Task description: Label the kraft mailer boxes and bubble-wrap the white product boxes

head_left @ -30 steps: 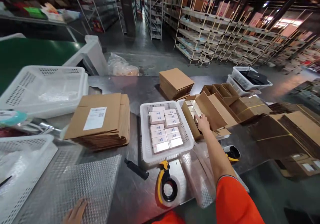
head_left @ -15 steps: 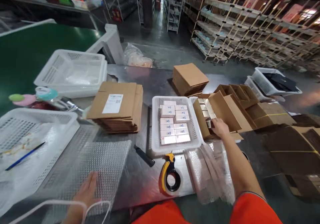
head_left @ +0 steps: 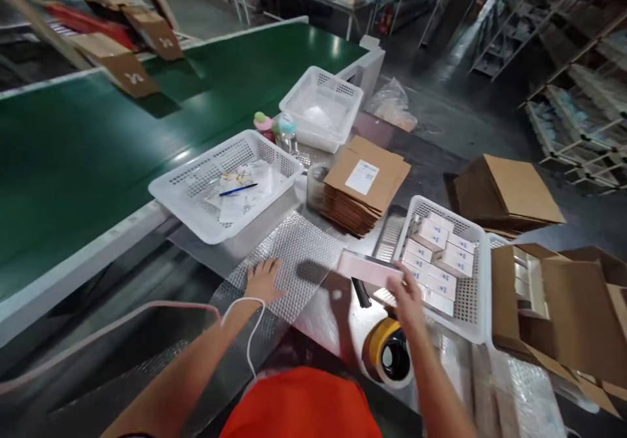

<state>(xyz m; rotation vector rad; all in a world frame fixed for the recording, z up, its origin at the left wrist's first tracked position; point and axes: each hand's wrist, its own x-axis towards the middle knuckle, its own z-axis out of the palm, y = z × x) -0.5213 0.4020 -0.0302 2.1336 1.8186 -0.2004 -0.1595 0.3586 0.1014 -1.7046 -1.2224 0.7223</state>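
Observation:
My left hand [head_left: 263,282] lies flat with its fingers spread on a sheet of bubble wrap [head_left: 304,255]. A pale pink box [head_left: 366,268] is held by one end in my right hand [head_left: 405,289], above the table between the bubble wrap and a white basket [head_left: 482,275]. Small white boxes [head_left: 441,265] fill much of that basket. Below the pink box lies a black tool [head_left: 361,293], partly covered. The yellow and black tape dispenser [head_left: 389,350] stands beside my right wrist. A white cord hangs by my left wrist.
A white basket with a blue pen [head_left: 238,190] stands at the left, near the green conveyor [head_left: 98,157]. Stacked flat cartons [head_left: 360,183] sit mid-table. Open cartons [head_left: 582,307] stand right, another carton stack [head_left: 509,193] behind. Bottles [head_left: 287,131] stand beside the rear basket [head_left: 321,108].
The view has swung left. My right hand has come out of the open carton and moved left, now with the pink box in it. My left hand still rests on the bubble wrap.

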